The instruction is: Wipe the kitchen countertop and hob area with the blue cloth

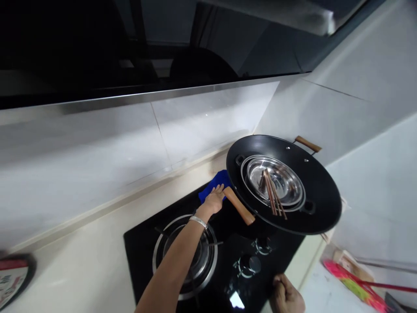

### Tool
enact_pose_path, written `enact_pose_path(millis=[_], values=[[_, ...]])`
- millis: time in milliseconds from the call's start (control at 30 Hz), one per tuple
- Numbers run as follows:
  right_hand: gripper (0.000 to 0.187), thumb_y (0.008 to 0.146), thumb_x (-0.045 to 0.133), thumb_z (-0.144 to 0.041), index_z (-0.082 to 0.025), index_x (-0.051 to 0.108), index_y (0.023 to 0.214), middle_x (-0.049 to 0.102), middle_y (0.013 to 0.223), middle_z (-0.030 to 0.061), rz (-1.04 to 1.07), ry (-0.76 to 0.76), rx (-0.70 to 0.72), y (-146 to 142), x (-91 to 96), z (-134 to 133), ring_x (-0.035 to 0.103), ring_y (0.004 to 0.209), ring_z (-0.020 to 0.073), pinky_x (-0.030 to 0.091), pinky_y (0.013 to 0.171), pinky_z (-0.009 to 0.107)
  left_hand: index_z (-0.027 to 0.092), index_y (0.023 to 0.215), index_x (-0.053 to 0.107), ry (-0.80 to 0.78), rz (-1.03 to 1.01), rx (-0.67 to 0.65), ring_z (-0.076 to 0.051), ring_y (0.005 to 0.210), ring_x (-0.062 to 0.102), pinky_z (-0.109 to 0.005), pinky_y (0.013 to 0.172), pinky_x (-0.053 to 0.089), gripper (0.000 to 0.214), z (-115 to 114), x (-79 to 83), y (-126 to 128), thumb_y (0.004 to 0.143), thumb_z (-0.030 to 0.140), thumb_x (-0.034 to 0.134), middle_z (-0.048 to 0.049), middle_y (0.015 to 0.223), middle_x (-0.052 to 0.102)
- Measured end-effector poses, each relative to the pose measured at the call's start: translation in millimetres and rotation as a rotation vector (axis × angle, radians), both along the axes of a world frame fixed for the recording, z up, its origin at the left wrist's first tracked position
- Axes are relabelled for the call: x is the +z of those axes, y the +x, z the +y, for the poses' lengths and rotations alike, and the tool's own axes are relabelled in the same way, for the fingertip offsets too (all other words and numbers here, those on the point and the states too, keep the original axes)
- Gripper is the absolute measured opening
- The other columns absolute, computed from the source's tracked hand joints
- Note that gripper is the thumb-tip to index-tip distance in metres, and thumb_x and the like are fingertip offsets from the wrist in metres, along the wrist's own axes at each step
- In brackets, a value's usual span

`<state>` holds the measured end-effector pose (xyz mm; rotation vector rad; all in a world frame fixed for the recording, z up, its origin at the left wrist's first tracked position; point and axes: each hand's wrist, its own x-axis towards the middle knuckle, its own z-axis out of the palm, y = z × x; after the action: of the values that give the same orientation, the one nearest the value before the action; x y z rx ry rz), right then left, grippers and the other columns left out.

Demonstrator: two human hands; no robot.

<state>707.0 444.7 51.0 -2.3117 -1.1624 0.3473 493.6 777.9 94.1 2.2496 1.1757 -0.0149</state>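
My left hand (pixel 213 200), with a silver bracelet at the wrist, lies with its fingers stretched out on a blue cloth (pixel 213 181). The cloth rests at the back of the black glass gas stove (pixel 143 243), partly under the wok's rim. Beside the fingers is the wooden handle (pixel 239 206) of a large black wok (pixel 321 195). My left forearm crosses above the left burner (pixel 208 265). At the stove's front right edge, my right hand (pixel 286 295) is closed with its fingers curled; whatever they hold, if anything, is hidden.
Inside the wok sit a pot with black handles, a steel bowl (pixel 257 165) and several chopsticks (pixel 272 193). Two stove knobs (pixel 250 264) face the front. A dark range hood (pixel 146 56) hangs above. A red-handled broom (pixel 355 282) is at lower right.
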Motion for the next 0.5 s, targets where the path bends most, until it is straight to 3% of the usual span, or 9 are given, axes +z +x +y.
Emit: enact_pose_path(millis=[133,333,500], values=[[0.032,0.086,0.039,-0.038,-0.025,0.061,0.067,0.063,0.057,0.0019,0.024,0.032,0.036,-0.5,3.9,8.1,0.059,0.054,0.0187,0.040,0.051,0.026,0.011,0.153,0.030,-0.012,0.012,-0.008,-0.026,0.152,0.012,-0.046,0.126,0.013,0.068,-30.2,0.4,13.1,0.087,0.005,0.041,-0.0154,0.164,0.019],[0.032,0.086,0.036,-0.034,-0.025,0.061,0.068,0.064,0.057,0.0011,0.025,0.042,0.036,-5.3,7.2,12.5,0.060,0.055,0.0187,0.038,0.054,0.027,0.020,0.155,0.028,-0.037,0.030,-0.003,-0.033,0.151,0.017,-0.060,0.122,0.019,0.065,-68.2,-4.6,46.6,0.093,0.020,0.049,-0.0152,0.163,0.021],[0.033,0.086,0.032,-0.031,-0.024,0.060,0.069,0.064,0.059,0.0009,0.007,0.047,0.043,-7.3,10.4,16.3,0.062,0.058,0.0191,0.036,0.057,0.029,0.018,0.156,0.023,-0.053,0.053,-0.065,-0.029,0.152,0.011,-0.053,0.125,0.016,0.082,-102.6,-0.9,70.1,0.078,0.003,0.046,-0.0100,0.165,0.010]])
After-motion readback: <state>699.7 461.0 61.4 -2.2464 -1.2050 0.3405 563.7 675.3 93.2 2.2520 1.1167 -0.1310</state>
